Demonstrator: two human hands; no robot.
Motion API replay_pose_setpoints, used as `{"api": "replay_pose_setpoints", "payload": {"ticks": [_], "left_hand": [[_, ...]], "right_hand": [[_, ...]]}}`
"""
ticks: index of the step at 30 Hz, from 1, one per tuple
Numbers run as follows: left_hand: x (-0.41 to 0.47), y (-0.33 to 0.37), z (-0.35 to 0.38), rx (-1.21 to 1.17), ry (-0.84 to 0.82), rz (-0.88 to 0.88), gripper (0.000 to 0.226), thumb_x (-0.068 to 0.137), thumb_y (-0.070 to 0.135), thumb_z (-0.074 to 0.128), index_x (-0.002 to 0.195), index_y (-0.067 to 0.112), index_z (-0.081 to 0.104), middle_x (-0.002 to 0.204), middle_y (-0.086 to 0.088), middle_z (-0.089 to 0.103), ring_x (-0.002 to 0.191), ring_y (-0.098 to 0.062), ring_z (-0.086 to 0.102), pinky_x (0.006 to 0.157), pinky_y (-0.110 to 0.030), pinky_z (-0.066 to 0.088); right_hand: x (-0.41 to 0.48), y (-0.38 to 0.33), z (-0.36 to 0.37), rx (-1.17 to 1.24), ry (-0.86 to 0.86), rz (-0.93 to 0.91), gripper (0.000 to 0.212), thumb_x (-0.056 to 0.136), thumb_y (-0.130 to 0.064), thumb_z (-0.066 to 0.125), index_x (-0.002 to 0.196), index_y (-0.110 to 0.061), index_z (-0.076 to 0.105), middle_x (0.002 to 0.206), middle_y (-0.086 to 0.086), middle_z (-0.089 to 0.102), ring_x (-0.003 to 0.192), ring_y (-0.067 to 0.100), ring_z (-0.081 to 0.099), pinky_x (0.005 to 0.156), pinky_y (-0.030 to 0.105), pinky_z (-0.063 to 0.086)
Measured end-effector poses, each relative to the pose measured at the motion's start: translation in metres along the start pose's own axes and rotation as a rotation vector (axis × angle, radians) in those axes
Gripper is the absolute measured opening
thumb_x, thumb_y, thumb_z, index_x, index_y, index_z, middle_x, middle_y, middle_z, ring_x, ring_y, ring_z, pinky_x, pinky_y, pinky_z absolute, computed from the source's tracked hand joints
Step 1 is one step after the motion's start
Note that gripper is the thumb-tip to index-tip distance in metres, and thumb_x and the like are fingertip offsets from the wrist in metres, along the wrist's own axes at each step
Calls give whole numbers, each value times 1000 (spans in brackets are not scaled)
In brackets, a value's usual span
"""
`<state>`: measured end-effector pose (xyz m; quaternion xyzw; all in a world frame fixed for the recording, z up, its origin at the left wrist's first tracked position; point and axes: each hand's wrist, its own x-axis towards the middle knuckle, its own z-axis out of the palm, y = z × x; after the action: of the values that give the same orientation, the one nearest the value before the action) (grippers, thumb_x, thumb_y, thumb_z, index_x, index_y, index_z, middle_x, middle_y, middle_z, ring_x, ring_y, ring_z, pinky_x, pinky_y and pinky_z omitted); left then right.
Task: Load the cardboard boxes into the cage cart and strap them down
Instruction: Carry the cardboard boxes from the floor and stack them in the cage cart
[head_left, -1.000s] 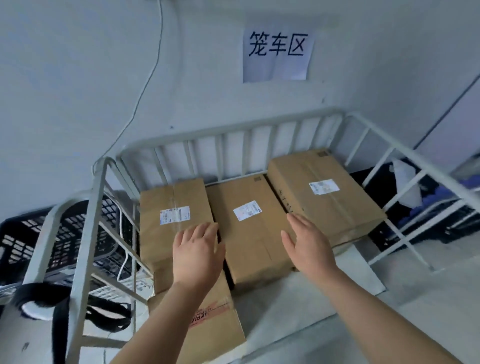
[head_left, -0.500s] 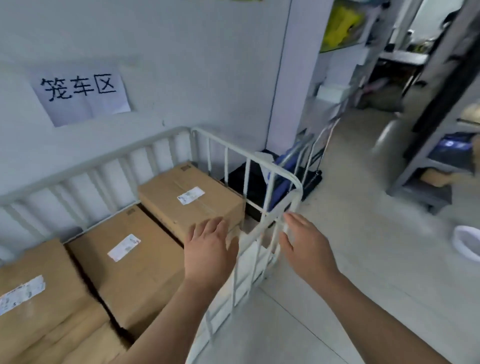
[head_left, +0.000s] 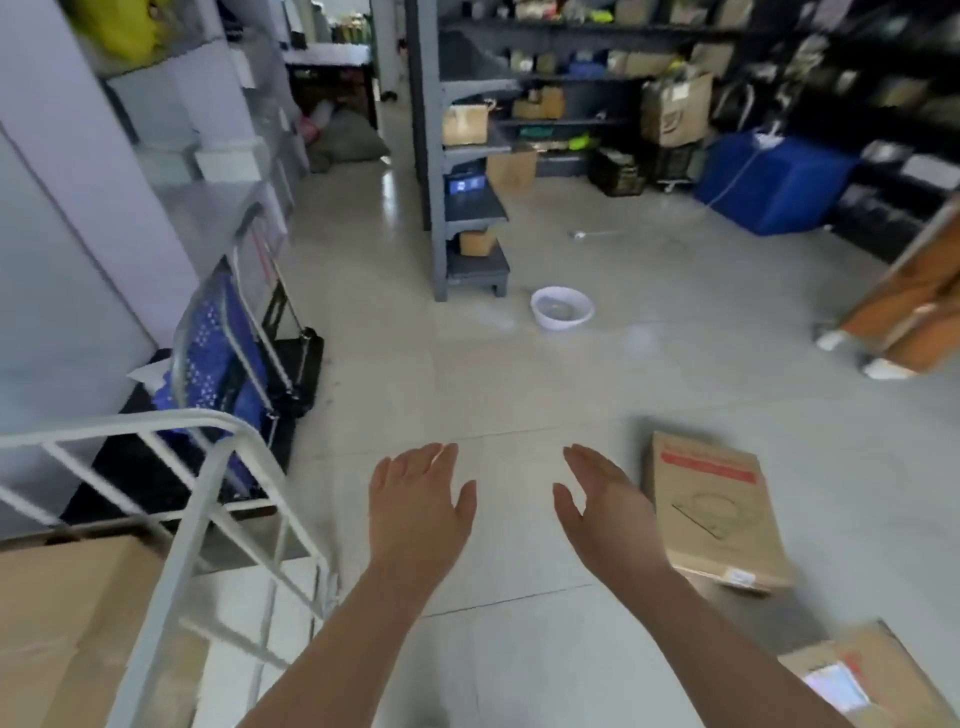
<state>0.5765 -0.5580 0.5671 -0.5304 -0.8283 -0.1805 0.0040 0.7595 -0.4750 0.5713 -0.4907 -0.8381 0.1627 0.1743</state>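
Observation:
My left hand (head_left: 418, 506) and my right hand (head_left: 605, 512) hover empty over the floor, fingers spread, palms turned toward each other. A flat cardboard box (head_left: 714, 512) with a red stripe lies on the floor just right of my right hand. Another cardboard box (head_left: 865, 675) shows at the bottom right corner. The white cage cart (head_left: 218, 483) stands at the lower left, and a loaded cardboard box (head_left: 67, 623) is visible inside it.
A folded blue hand trolley (head_left: 234, 358) leans by the wall behind the cart. A white basin (head_left: 562, 307) sits on the floor ahead. Grey shelving (head_left: 467, 156) holds goods; a blue bin (head_left: 774, 182) and an orange stack (head_left: 914, 301) stand to the right.
My view has swung right, away from the cart with its three loaded boxes toward the open floor. Both hands stayed empty and moved with me, now beside a box on the floor.

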Motion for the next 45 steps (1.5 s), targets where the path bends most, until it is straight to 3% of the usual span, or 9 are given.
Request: {"api": "replay_pose_setpoints", "payload": {"ticks": [6, 13, 17, 21, 27, 31, 34, 42, 45], "left_hand": [[59, 63, 45, -22, -118, 349, 44, 85, 41, 55, 119, 16, 64, 114, 0, 68, 100, -26, 63, 93, -45, 46], [67, 153, 91, -70, -232, 723, 36, 76, 36, 58, 98, 10, 71, 85, -1, 71, 74, -27, 67, 72, -38, 53], [50, 217, 122, -89, -324, 855, 27, 73, 29, 74, 91, 10, 69, 77, -2, 69, 69, -27, 65, 67, -35, 49], [22, 292, 156, -130, -389, 973, 21, 74, 30, 71, 84, 12, 65, 72, 1, 64, 66, -26, 61, 63, -33, 47], [-30, 413, 228, -133, -480, 1077, 18, 72, 26, 72, 77, 12, 61, 65, -1, 60, 60, -29, 58, 55, -33, 44], [-63, 479, 292, -100, -554, 1078, 30, 71, 26, 73, 93, 6, 72, 82, -7, 72, 71, -29, 68, 63, -36, 55], [-79, 514, 340, -82, -598, 1088, 22, 69, 25, 74, 81, 7, 69, 76, -6, 70, 65, -28, 67, 57, -35, 54], [-109, 543, 514, -5, -680, 1142, 32, 67, 23, 80, 92, 7, 69, 79, -10, 68, 65, -32, 66, 58, -36, 54], [-120, 537, 588, 38, -744, 1157, 37, 77, 32, 71, 107, 10, 66, 89, -7, 65, 78, -31, 64, 65, -36, 52]], "right_hand": [[-9, 58, -25, -2, 140, 329, 35, 91, -23, 56, 124, -11, 59, 129, 5, 59, 120, 23, 54, 90, 23, 41], [-65, 122, -41, 19, 268, 714, 47, 92, -26, 54, 138, -15, 49, 143, 1, 48, 132, 19, 43, 104, 31, 38], [-108, 167, -53, 15, 338, 899, 37, 91, -22, 55, 127, -13, 57, 131, 1, 57, 114, 22, 56, 81, 35, 51], [-155, 231, -67, 12, 371, 1042, 46, 93, -30, 53, 138, -20, 49, 144, -5, 46, 126, 18, 49, 92, 33, 47], [-222, 348, -93, 35, 366, 1156, 46, 93, -31, 53, 138, -19, 50, 144, -3, 47, 125, 19, 52, 93, 33, 49], [-262, 426, -100, 62, 355, 1234, 45, 93, -26, 54, 137, -17, 50, 142, -2, 49, 125, 19, 51, 93, 32, 47], [-282, 481, -90, 105, 363, 1281, 41, 94, -26, 53, 134, -19, 53, 136, -2, 55, 116, 21, 57, 84, 34, 51], [-324, 619, 20, 155, 253, 1425, 46, 95, -34, 50, 139, -19, 48, 143, 4, 47, 126, 25, 49, 101, 38, 44], [-339, 659, 80, 167, 194, 1461, 48, 96, -37, 46, 141, -21, 44, 146, 4, 45, 130, 25, 45, 104, 38, 41]]}}
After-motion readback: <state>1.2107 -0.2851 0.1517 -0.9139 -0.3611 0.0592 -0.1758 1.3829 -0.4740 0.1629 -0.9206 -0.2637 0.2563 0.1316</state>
